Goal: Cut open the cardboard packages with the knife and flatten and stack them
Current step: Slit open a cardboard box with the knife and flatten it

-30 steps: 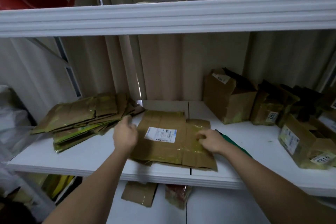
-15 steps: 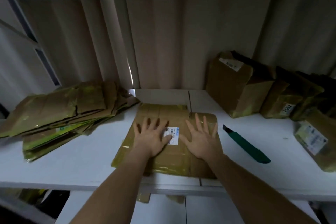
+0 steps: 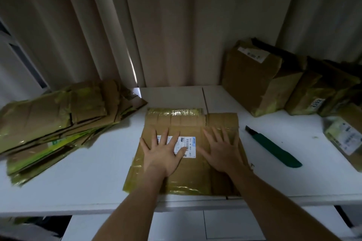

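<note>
A flattened cardboard package (image 3: 188, 123) with yellow tape and a white label lies on the white shelf (image 3: 78, 182) in front of me. My left hand (image 3: 163, 154) presses flat on it with fingers spread, partly over the label. My right hand (image 3: 222, 149) presses flat on the package's right half, fingers spread as well. A green-handled knife (image 3: 274, 147) lies on the shelf to the right of the package, untouched. A stack of flattened packages (image 3: 58, 121) sits at the left.
Several uncut taped cardboard packages (image 3: 260, 80) stand at the back right, another with a label (image 3: 344, 139) at the right edge. A ribbed wall (image 3: 156, 25) closes the back. A lower shelf (image 3: 215, 225) shows beneath the front edge.
Both hands went from loosely handling the package to pressing flat on it with spread fingers. The camera has tilted down and closer; the knife, earlier hidden by my right arm, is now in full view.
</note>
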